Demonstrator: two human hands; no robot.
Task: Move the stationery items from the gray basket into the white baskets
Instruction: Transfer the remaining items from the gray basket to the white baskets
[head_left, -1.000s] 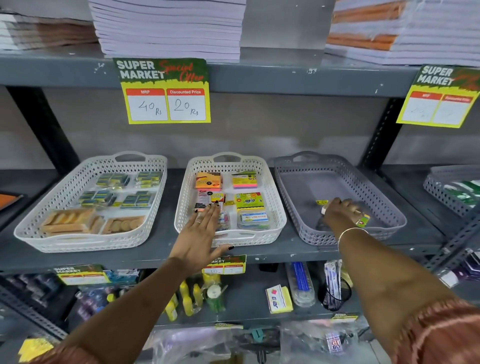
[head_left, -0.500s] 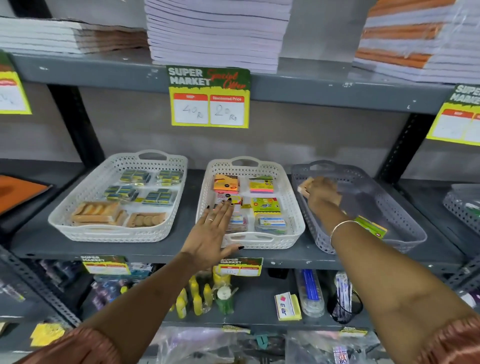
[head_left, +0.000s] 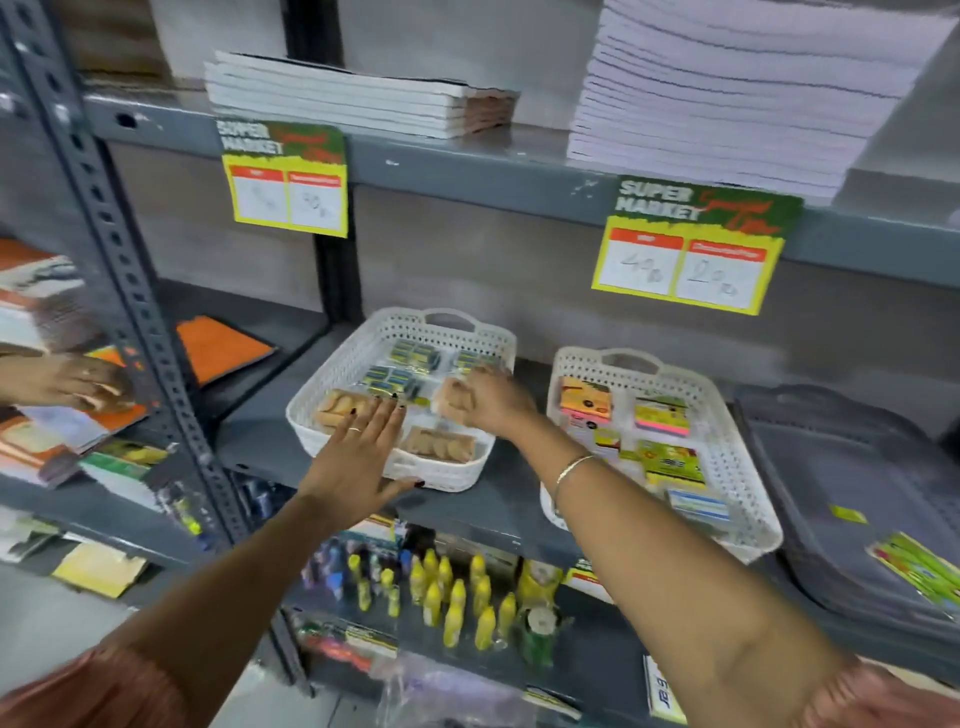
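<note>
My right hand (head_left: 491, 400) is over the left white basket (head_left: 332, 382), closed on a tan packet of erasers (head_left: 451, 399). My left hand (head_left: 361, 449) lies flat and open on that basket's front rim, fingers spread. This basket holds similar tan packets (head_left: 439, 442) at the front and dark blue-green packs (head_left: 395, 379) at the back. The second white basket (head_left: 737, 467) to the right holds colourful sticky-note pads. The gray basket (head_left: 852, 499) stands at the far right, with a green packet (head_left: 919, 566) and a small yellow item (head_left: 847, 514) in it.
All baskets stand on a gray metal shelf (head_left: 498, 499). Price signs (head_left: 696, 244) hang from the shelf above, which carries stacks of notebooks (head_left: 727, 104). Yellow bottles (head_left: 452, 597) fill the shelf below. Another person's hand (head_left: 72, 384) reaches in at the far left by orange books.
My right hand left the gray basket with the tan packet and swung left over the left white basket. My left hand shifted from the middle basket's rim to the left basket's. The view panned left.
</note>
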